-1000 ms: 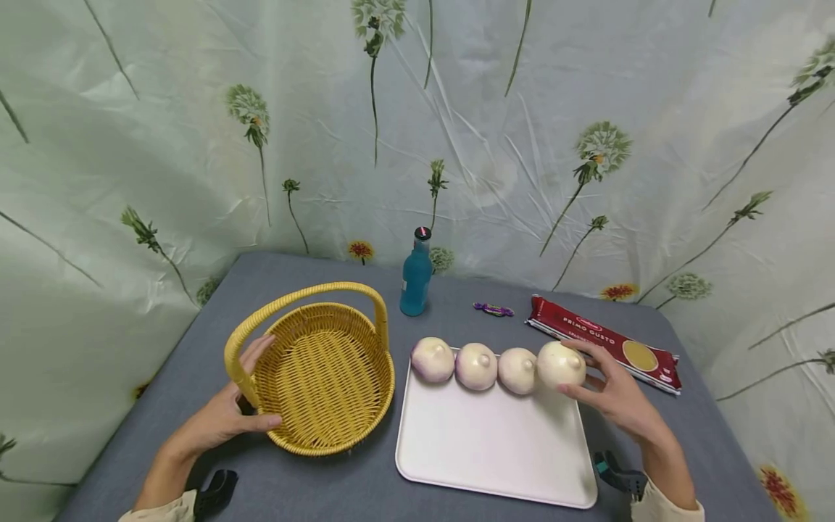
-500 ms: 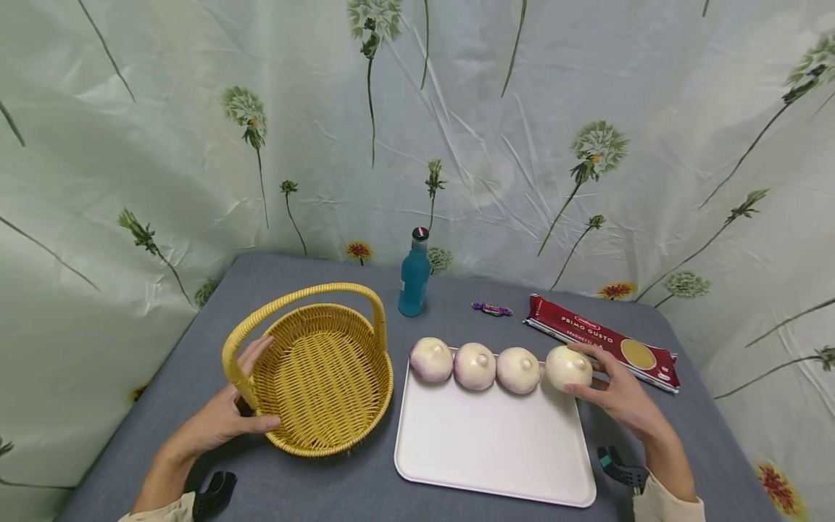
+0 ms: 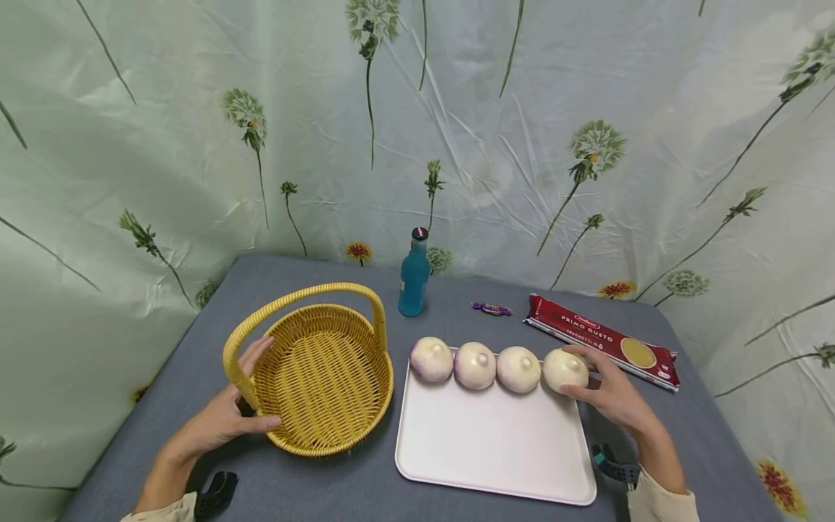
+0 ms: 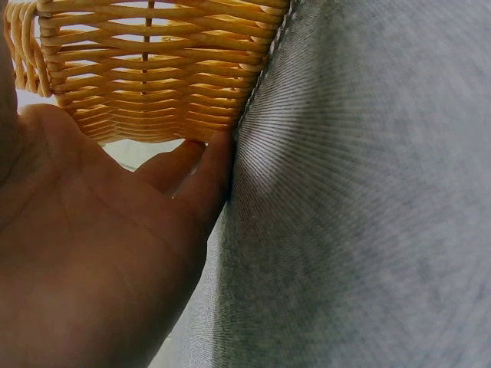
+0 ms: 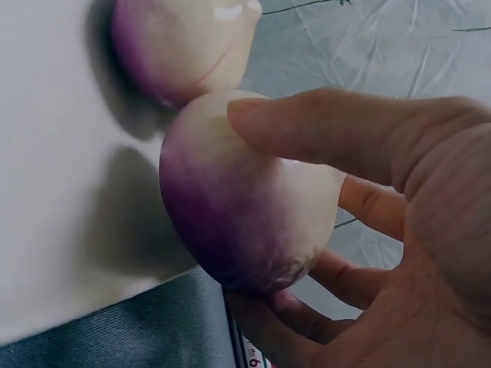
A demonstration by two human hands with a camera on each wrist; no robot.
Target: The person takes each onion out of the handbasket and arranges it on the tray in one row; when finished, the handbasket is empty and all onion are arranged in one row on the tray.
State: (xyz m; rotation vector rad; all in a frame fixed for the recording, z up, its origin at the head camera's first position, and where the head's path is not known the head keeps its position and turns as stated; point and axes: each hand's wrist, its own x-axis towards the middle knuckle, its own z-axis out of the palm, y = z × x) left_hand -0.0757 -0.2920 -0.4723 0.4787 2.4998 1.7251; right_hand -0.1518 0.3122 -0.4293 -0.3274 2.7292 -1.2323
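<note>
My right hand (image 3: 596,384) grips the rightmost turnip (image 3: 565,370), white with a purple flush, at the back right corner of the white tray (image 3: 489,442). The right wrist view shows my fingers (image 5: 322,130) curled over this turnip (image 5: 245,222) and beneath it, at the tray's (image 5: 54,153) edge. Three more turnips (image 3: 475,365) line the tray's back edge. My left hand (image 3: 225,417) rests against the outer wall of the empty yellow wicker basket (image 3: 320,377), beside the handle's base. In the left wrist view my fingers (image 4: 207,176) lie straight against the basket (image 4: 153,69).
At the back of the grey table (image 3: 365,486) stand a blue bottle (image 3: 414,275), a purple wrapped candy (image 3: 492,309) and a red spaghetti packet (image 3: 603,341). A black clip (image 3: 218,493) lies by each wrist. A flowered curtain hangs round the table.
My right hand has lowered the rightmost turnip slightly onto the tray's back right corner. The left hand and the basket have stayed put.
</note>
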